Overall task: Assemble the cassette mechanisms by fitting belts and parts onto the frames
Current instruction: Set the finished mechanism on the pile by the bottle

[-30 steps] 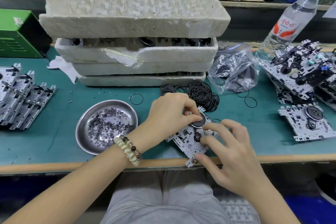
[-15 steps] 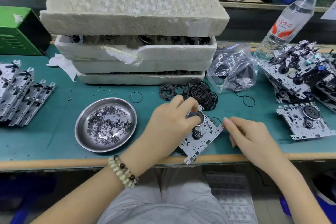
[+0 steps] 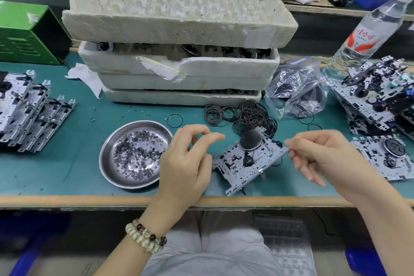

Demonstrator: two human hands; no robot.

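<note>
A metal cassette frame (image 3: 244, 164) lies tilted near the table's front edge, with a black flywheel (image 3: 251, 140) seated on its far end and a smaller black pulley below it. My right hand (image 3: 324, 157) pinches the frame's right corner between thumb and forefinger. My left hand (image 3: 188, 159) hovers just left of the frame with loosely curled fingers, holding nothing. A heap of black rubber belts (image 3: 248, 116) sits right behind the frame.
A steel dish (image 3: 107, 163) of small washers stands left of my left hand. Stacked foam trays (image 3: 179, 29) of flywheels fill the back. Bare frames (image 3: 26, 110) are piled at left. Assembled mechanisms (image 3: 380, 157), a parts bag (image 3: 295, 92) and a water bottle (image 3: 367, 36) are at right.
My left hand has come off the flywheel and drawn back to the left. My right hand moved off the pulley to the frame's right corner and now pinches it.
</note>
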